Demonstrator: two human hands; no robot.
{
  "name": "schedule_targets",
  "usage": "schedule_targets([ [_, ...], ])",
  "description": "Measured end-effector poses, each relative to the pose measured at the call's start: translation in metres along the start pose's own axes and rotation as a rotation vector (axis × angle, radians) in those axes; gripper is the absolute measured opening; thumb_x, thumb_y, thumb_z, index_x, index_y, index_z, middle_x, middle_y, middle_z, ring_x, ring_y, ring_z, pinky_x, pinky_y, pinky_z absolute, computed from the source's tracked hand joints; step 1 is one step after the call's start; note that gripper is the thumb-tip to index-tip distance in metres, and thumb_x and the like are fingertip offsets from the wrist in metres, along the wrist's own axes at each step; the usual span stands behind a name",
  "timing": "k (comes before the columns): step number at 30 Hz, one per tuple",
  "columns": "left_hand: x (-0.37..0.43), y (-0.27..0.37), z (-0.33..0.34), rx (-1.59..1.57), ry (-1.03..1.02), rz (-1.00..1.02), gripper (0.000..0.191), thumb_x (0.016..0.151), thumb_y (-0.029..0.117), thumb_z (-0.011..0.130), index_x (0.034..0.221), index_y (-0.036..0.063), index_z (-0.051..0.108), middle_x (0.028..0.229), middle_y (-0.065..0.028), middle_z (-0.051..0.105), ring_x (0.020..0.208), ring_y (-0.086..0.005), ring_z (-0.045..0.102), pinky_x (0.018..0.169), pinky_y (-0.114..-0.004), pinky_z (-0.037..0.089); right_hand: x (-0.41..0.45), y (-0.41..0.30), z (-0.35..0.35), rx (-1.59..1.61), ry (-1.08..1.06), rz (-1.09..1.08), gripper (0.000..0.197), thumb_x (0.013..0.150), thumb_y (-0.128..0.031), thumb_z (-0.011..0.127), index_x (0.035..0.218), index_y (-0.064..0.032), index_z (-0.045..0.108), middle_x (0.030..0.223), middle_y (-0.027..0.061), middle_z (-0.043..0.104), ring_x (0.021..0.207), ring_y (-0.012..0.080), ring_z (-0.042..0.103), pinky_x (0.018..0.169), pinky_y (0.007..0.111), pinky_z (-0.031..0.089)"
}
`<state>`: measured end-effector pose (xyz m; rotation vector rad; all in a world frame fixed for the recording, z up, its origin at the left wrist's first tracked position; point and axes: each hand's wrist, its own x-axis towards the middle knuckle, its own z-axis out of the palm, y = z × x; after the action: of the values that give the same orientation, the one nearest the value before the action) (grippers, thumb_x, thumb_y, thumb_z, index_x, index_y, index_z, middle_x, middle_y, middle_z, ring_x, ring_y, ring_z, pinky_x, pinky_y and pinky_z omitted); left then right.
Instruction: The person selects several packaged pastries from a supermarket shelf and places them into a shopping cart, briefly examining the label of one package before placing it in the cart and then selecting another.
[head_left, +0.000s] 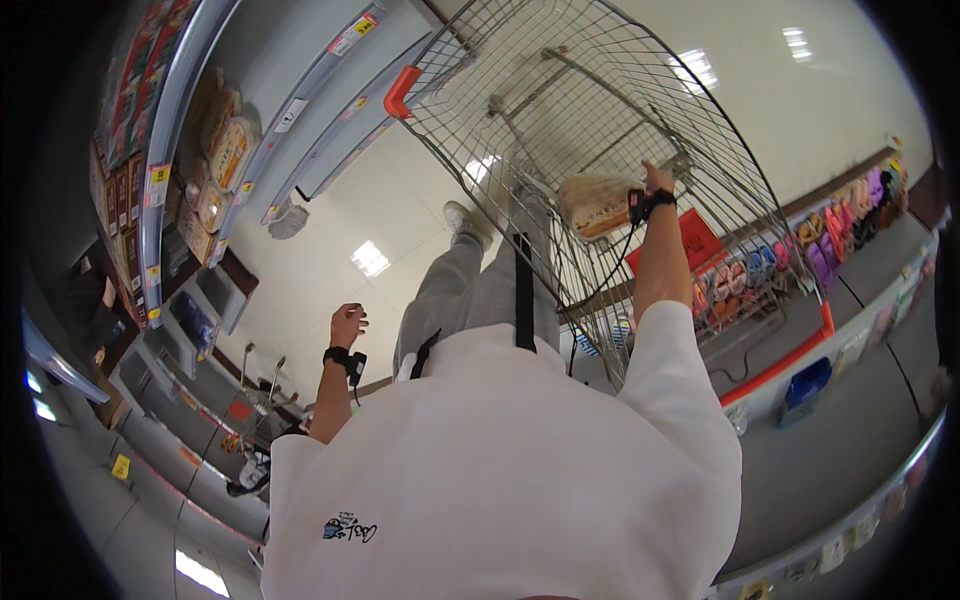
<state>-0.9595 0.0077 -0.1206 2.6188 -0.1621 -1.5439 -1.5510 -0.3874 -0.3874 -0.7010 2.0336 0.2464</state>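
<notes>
My left hand (349, 325) hangs at my left side, empty, with its fingers loosely bent and apart. Inside a wire shopping cart (556, 298) with red corner parts is my right hand (660, 180), one digit stretched out. Right beside it lies a packaged item (600, 211) in clear wrap with a printed label; whether they touch is unclear, and part of this hand is hidden. A red item (696, 238) shows near my right forearm. Both wrists carry black bands with small devices.
Shelving with price tags (352, 34) runs along the left, holding packaged goods (229, 154). A clear bag (288, 222) hangs at a shelf end. Colourful slippers (832, 225) line the right side. Part of a person (79, 300) shows at far left.
</notes>
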Motion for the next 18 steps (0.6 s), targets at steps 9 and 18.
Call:
schedule_targets([
  [9,-0.036,0.010,0.033,0.026,-0.009,-0.126,0.031,0.087,0.020,0.056,0.110,-0.0004,0.055,0.089,-0.0106,0.065,0.073,-0.0179,0.065,0.057,-0.027,0.051,-0.014,0.050,0.075,0.056,0.094,0.253,0.122,0.061,-0.059,0.072,0.142,0.0009,0.004,0.141,0.0247,0.025,0.121,0.0370,0.041,0.098,0.044,0.039],
  [18,0.001,0.040,0.043,0.027,-0.090,-0.041,0.027,0.086,0.020,0.057,0.106,0.0015,0.058,0.084,-0.0093,0.064,0.068,-0.0161,0.064,0.054,-0.028,0.050,0.028,0.128,0.133,0.180,0.128,-0.221,0.115,0.062,-0.049,0.074,0.142,-0.0048,0.005,0.145,0.0170,0.013,0.130,0.0330,0.024,0.106,0.042,0.028],
])
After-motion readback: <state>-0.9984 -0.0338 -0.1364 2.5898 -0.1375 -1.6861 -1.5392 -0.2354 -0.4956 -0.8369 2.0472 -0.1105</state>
